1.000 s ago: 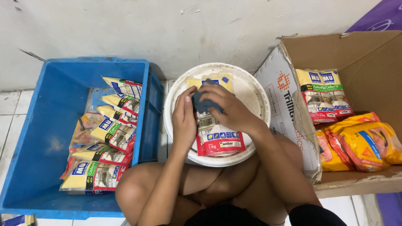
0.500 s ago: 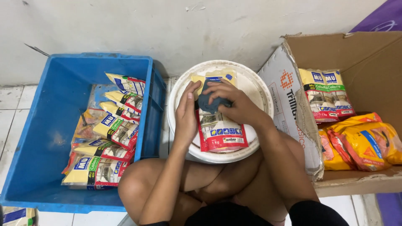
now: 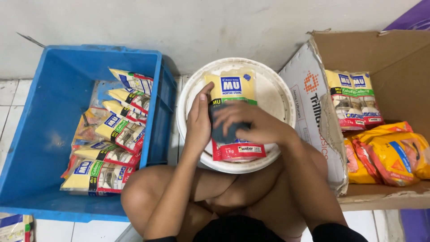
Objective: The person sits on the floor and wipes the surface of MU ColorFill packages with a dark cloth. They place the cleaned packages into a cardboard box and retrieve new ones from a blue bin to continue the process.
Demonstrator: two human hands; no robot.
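Note:
A yellow, white and red packet point(image 3: 233, 89) lies flat on the lid of a white bucket point(image 3: 273, 96) between my knees. My right hand point(image 3: 248, 123) presses a dark grey-blue cloth point(image 3: 222, 132) onto the lower middle of the packet. My left hand point(image 3: 199, 121) lies along the packet's left edge, fingers straight, steadying it. The packet's yellow top half shows uncovered above the cloth.
A blue plastic crate point(image 3: 40, 121) on the left holds several similar packets point(image 3: 118, 134) in a row. An open cardboard box point(image 3: 394, 54) on the right holds two more packets point(image 3: 354, 98) and orange bags point(image 3: 385, 152). A pale wall runs behind; white floor tiles lie below.
My right hand has slid the cloth down the packet from its top toward the lower middle, uncovering the yellow upper half. My left hand stays at the packet's left edge.

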